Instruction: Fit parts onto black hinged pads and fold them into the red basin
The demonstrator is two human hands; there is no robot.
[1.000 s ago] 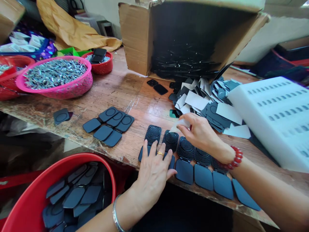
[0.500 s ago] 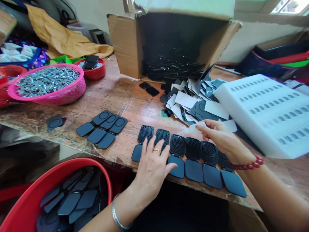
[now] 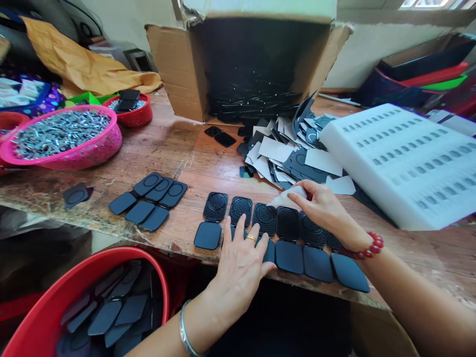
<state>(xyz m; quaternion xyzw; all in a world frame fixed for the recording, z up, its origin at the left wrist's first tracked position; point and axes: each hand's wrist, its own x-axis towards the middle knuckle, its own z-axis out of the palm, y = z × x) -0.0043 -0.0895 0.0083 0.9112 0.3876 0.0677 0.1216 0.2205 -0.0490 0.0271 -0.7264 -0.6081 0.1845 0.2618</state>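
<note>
Right hand (image 3: 322, 206): thumb and forefinger closed on a small white nozzle bottle (image 3: 293, 196), held tilted over the row, tip at the upper edge of the third hinged black case (image 3: 265, 218) from the left. Contact at the tip: cannot tell. Left hand (image 3: 241, 265): palm down, fingers spread, nothing gripped, fingertips on smooth panels of the row. Cases lie open along the near edge of the wooden tabletop (image 3: 163, 148), gridded halves away from the person.

Handling, by judgement: bottle light, soft-walled, likely to give under a pinch; best held by the body, clear of the thin nozzle. Cases look light and stiff, smooth faces prone to slide; hold by the panel's side edges, off the gridded face. Hinges probably the weak point; avoid twisting.
</note>
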